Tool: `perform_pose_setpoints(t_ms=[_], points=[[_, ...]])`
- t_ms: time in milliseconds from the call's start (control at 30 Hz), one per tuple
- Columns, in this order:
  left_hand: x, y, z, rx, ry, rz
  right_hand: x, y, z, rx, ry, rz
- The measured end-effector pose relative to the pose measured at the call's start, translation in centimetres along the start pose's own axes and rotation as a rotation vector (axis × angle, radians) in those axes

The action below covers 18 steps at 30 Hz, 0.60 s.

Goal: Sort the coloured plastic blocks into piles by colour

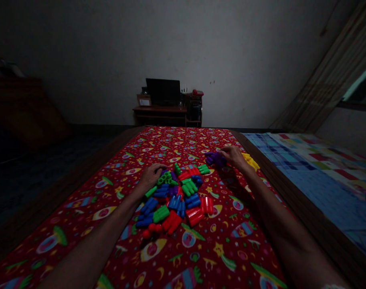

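Note:
Finger-shaped plastic toy blocks in green, blue, red and purple lie in a loose pile [170, 200] on the red patterned cloth. At the pile's upper left edge is my left hand [151, 177], its fingers bent together against a green block [164, 178] and a bit of purple; what they hold, if anything, is hidden. Farther right, my right hand [234, 157] has its fingers closed on a purple block at the side of a small purple heap [215, 158]. Yellow blocks [250, 161] sit together just beyond my right wrist, partly covered by it.
The patterned cloth [227, 224] covers a long surface with a dark brown border [262, 176]. Bedding with blue and checked patches [309, 172] lies to the right. By the far wall stands a desk [158, 113] with a black monitor [163, 91] and a red telephone [197, 92].

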<state>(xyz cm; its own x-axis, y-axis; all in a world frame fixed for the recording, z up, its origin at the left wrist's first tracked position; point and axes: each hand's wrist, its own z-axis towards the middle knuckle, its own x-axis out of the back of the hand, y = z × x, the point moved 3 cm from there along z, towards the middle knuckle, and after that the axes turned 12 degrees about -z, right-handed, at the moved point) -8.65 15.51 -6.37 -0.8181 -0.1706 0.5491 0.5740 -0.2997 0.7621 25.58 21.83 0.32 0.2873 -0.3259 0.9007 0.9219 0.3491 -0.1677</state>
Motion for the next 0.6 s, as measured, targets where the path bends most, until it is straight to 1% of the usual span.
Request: perform_pose_setpoints(t_ms=[67, 133, 267, 333, 400, 500, 567, 600], points=[[0.0, 0.0, 0.0, -0.003, -0.002, -0.007, -0.5, 0.1, -0.2, 0.013, -0.089, -0.020], [0.0, 0.1, 0.0, -0.010, -0.001, -0.009, -0.9, 0.0, -0.3, -0.014, -0.104, -0.050], [0.1, 0.1, 0.0, -0.009, 0.003, -0.005, -0.6, -1.1, -0.6, -0.083, 0.019, -0.116], [0.1, 0.1, 0.0, -0.007, 0.000, -0.001, -0.2, -2.6, -0.8, -0.055, 0.059, -0.092], [0.1, 0.1, 0.0, -0.008, -0.001, 0.002, 0.0, -5.0, -1.3, 0.059, 0.043, 0.001], [0.1, 0.2, -0.1, -0.012, 0.003, 0.009, -0.4, -9.6, -2.6, 0.328, -0.069, 0.209], [0.0, 0.5, -0.1, -0.023, -0.010, 0.002, -1.1, -12.4, -3.7, 0.483, -0.138, 0.281], [-0.1, 0.7, -0.2, -0.035, -0.042, -0.011, -1.5, -13.4, -4.2, 0.539, -0.161, 0.288]])
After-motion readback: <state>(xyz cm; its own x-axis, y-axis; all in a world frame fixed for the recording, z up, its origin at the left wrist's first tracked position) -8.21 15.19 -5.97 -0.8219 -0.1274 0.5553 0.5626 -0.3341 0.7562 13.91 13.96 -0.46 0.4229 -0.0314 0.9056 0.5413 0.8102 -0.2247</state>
